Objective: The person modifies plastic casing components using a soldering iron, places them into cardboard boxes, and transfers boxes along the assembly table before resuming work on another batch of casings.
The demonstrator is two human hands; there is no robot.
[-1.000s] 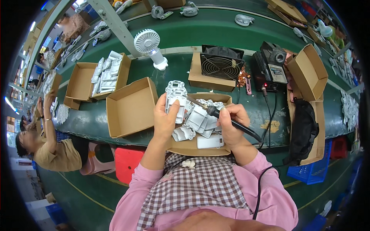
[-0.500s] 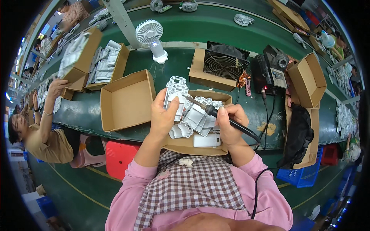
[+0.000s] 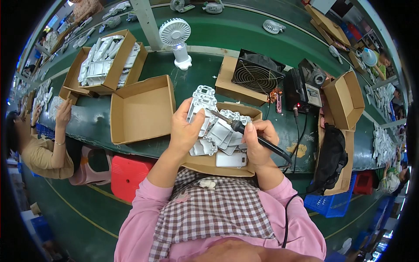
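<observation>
My left hand [image 3: 184, 124] is closed around a white plastic housing [image 3: 203, 97], held over a cardboard box in front of me. In my right hand [image 3: 260, 142] is a soldering iron [image 3: 238, 125] with a black handle, gripped like a pen. Its metal tip points left and reaches the edge of the housing; whether it touches cannot be made out. Below, the cardboard box [image 3: 238, 168] holds several white plastic shells [image 3: 220, 134], and one flat white cover [image 3: 231, 159] lies at its near side. The iron's black cord runs down past my right forearm.
An empty carton [image 3: 142, 111] stands at left, a carton of white parts [image 3: 102, 61] behind it. Farther back are a white fan [image 3: 175, 37], a black grille fan [image 3: 257, 75] and a black soldering station [image 3: 301, 89]. A black bag [image 3: 330, 159] lies right. A co-worker [image 3: 48, 150] sits left.
The co-worker at left has put down a carton of white parts on top of another and drawn their hand back. My hands, the housing and the iron hold nearly the same pose.
</observation>
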